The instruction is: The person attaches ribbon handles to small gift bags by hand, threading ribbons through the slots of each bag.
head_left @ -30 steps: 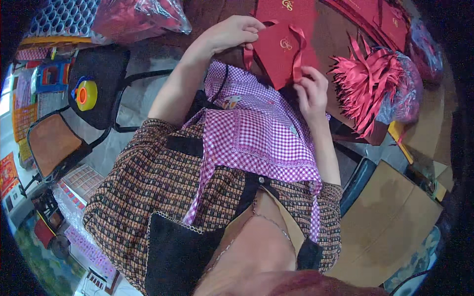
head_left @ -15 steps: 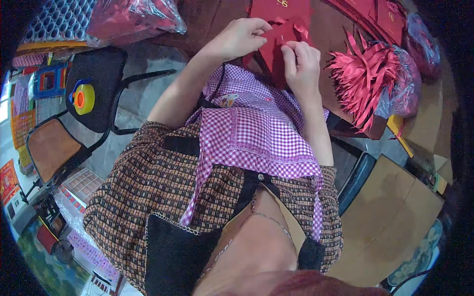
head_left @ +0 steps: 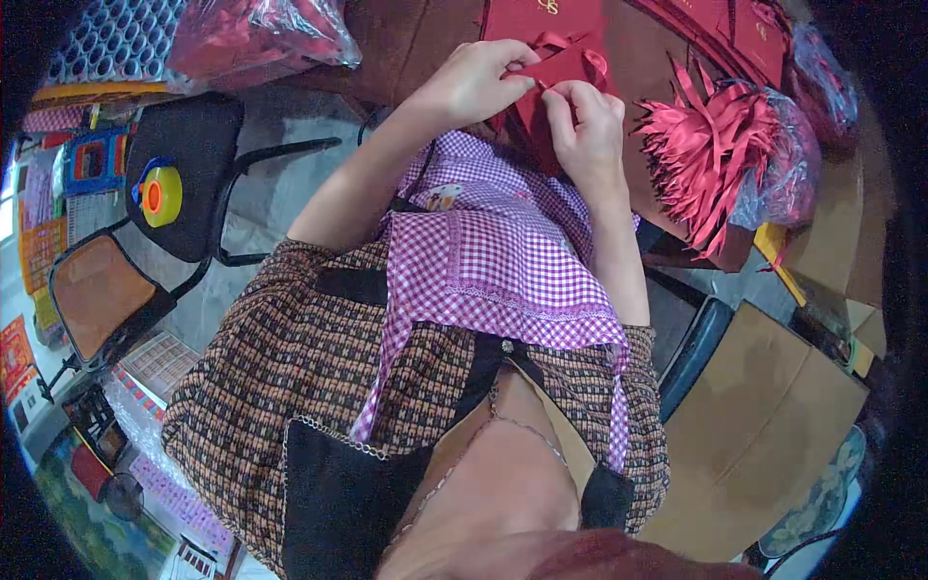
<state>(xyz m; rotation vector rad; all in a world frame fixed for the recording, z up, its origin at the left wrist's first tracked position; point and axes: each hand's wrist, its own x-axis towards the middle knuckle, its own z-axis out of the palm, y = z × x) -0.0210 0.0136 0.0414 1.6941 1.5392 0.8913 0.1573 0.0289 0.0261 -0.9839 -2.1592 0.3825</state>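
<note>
As it lies between two bare hands at the near edge of the brown table (head_left: 416, 34), the red card (head_left: 538, 121) is item one: partly hidden by fingers, its near end toward the lap of the checked apron (head_left: 532, 280). Handling, as I judge it: light; stiff enough to hold its shape, yet liable to crease under a hard thumb. Best taken by the flat sides or along an edge.

Item two: the red ribbon (head_left: 598, 67), glossy, looped above the card toward the right. Probably soft, limp and rather slippery, so a fingertip pinch close to the card should serve better than a grip on the loose loop.

Left hand (head_left: 483, 82): knuckles up, fingers curled, thumb and forefinger drawn near each other at the card's left side. Whether ribbon lies between them, I cannot tell from where I stand.

Right hand (head_left: 587, 130): partly closed, thumb and forefinger tips brought together on a piece of the ribbon over the card, just beside the left fingertips; other fingers bent.

Just beyond the hands: a second red card (head_left: 575, 24), gold-marked, flat on the table. Farther right, well apart from the hands: a bundle of cut ribbons (head_left: 710, 145), ends fanned, beside clear plastic wrapping (head_left: 795, 159).
</note>
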